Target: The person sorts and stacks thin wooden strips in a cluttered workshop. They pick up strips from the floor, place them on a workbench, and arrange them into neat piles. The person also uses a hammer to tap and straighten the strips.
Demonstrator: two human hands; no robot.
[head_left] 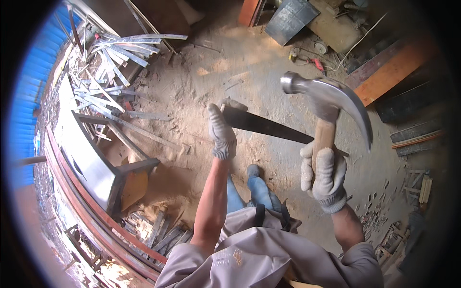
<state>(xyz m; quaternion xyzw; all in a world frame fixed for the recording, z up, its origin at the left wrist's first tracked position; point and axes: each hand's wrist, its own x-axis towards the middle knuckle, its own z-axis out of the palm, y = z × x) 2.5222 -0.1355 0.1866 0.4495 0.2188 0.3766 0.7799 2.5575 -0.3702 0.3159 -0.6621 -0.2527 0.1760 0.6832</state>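
Observation:
My left hand [222, 130], in a pale knitted work glove, is closed around the broad end of a dark, flat, tapering strip [269, 127]. Whether this strip is metal or another material I cannot tell. It slopes down to the right, and its narrow end goes behind the hammer handle and my right glove. My right hand [327, 174], gloved alike, grips the wooden handle of a claw hammer [325, 132]. The steel head is uppermost, its striking face toward the left and its curved claw bending down at the right. Whether the right fingers also touch the strip is hidden.
A pile of long metal strips [120, 57] lies at the far left, near a pale sheet-topped bench [91, 158]. Long reddish bars [96, 206] run along the left. A dark metal box [291, 21] and an orange beam [394, 72] are at the far right. Small offcuts dot the floor.

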